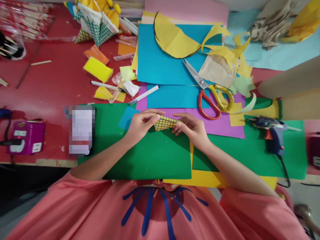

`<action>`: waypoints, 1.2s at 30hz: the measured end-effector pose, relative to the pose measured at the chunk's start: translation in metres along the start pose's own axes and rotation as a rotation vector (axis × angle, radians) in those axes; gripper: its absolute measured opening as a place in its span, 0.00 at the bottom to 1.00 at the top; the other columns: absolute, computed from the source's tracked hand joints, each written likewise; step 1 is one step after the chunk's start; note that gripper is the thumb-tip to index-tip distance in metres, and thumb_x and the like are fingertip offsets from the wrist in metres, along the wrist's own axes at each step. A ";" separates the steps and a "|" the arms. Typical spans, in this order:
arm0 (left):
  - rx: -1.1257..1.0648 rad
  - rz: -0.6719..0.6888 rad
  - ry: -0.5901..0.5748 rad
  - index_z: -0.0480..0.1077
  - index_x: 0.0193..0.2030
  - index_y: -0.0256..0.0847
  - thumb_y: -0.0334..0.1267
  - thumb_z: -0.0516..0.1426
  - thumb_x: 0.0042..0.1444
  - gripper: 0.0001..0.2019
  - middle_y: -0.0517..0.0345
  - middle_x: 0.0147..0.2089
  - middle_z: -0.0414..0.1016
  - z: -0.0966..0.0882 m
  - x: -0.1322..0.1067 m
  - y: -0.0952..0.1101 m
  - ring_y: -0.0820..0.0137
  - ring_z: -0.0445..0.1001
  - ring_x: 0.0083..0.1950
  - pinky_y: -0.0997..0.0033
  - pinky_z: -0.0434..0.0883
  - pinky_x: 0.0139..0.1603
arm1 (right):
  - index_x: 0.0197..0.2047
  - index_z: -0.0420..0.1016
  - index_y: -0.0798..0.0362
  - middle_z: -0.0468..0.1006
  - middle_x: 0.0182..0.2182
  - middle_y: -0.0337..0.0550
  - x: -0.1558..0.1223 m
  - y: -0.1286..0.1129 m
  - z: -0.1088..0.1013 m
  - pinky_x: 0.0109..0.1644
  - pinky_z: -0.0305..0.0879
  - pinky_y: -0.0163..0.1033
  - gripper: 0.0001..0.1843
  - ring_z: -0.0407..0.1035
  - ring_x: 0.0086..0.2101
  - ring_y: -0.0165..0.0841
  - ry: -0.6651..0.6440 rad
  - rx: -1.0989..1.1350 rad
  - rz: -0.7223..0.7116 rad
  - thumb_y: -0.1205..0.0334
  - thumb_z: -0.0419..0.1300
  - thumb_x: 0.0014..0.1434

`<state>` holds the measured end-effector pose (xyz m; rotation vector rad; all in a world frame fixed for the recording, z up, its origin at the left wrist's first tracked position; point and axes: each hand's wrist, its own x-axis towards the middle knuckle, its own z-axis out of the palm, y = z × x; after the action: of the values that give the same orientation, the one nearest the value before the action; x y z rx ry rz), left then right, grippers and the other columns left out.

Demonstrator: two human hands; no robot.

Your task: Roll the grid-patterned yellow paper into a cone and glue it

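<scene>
While the left hand (pixel 140 125) and right hand (pixel 192 128) pinch a half-rolled gridded yellow paper piece (pixel 165 122) at frame centre, the scissors (pixel 210 93) and glue gun (pixel 271 131) lie untouched at right.

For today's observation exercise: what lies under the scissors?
The scissors lie on blue paper and purple paper, their handles over yellow scraps. Whatever lies beneath those sheets is covered.

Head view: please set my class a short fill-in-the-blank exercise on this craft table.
1. Both hands, left hand and right hand, hold a yellow paper piece with a ____ pattern.
2. The scissors have one red handle and one ____ handle.
3. The glue gun lies on ____ paper.

Missing words: grid; yellow; green
</scene>
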<state>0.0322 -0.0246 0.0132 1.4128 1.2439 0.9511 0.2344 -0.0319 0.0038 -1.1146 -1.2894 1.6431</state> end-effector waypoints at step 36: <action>-0.424 -0.379 0.040 0.75 0.24 0.38 0.42 0.64 0.43 0.08 0.56 0.29 0.78 -0.001 0.005 -0.008 0.68 0.76 0.32 0.67 0.75 0.36 | 0.45 0.79 0.48 0.81 0.41 0.41 -0.005 -0.007 -0.014 0.44 0.77 0.38 0.13 0.78 0.39 0.34 -0.033 -0.349 -0.310 0.60 0.63 0.55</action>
<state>0.0304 -0.0192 0.0056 0.7972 1.1975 0.9117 0.2496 -0.0307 0.0105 -1.0242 -1.7219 1.2426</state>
